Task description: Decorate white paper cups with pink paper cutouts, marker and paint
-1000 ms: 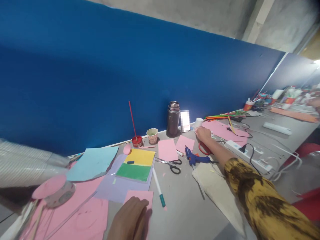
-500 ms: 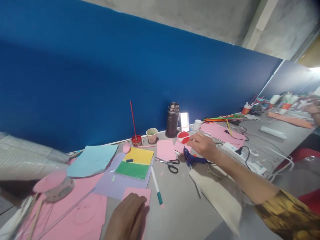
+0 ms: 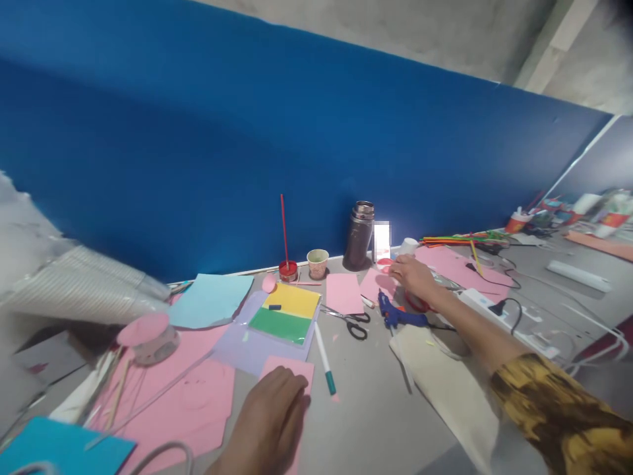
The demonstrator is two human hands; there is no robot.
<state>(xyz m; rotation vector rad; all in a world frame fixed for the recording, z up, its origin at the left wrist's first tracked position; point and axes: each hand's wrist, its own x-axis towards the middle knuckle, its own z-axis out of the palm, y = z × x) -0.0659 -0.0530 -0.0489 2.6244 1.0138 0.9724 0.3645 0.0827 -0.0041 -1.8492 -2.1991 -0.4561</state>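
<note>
My right hand (image 3: 414, 274) reaches to the back of the desk, its fingers closed on the edge of a small round red and white piece (image 3: 384, 263). Just below that piece lies a pink paper (image 3: 378, 285). Under the wrist, part of a red ring-shaped thing (image 3: 416, 301) shows, and a blue glue gun (image 3: 401, 316) lies nearer me. My left hand (image 3: 274, 410) rests palm down on a pink paper strip (image 3: 288, 367), fingers loosely bent; nothing shows in it. To its right is a white marker with a green end (image 3: 325, 361).
Black-handled scissors (image 3: 352, 321), a dark flask (image 3: 359, 235), a paper cup (image 3: 317, 264) and a red tin with an upright stick (image 3: 287, 270) stand or lie mid-desk. Stacked cups (image 3: 93, 280) are at left. A power strip (image 3: 499, 316) with cords lies at right.
The view has turned left, bringing a blue sheet in at lower left. The red and white piece now shows more edge-on in my right fingers. My left hand stays on the pink paper.
</note>
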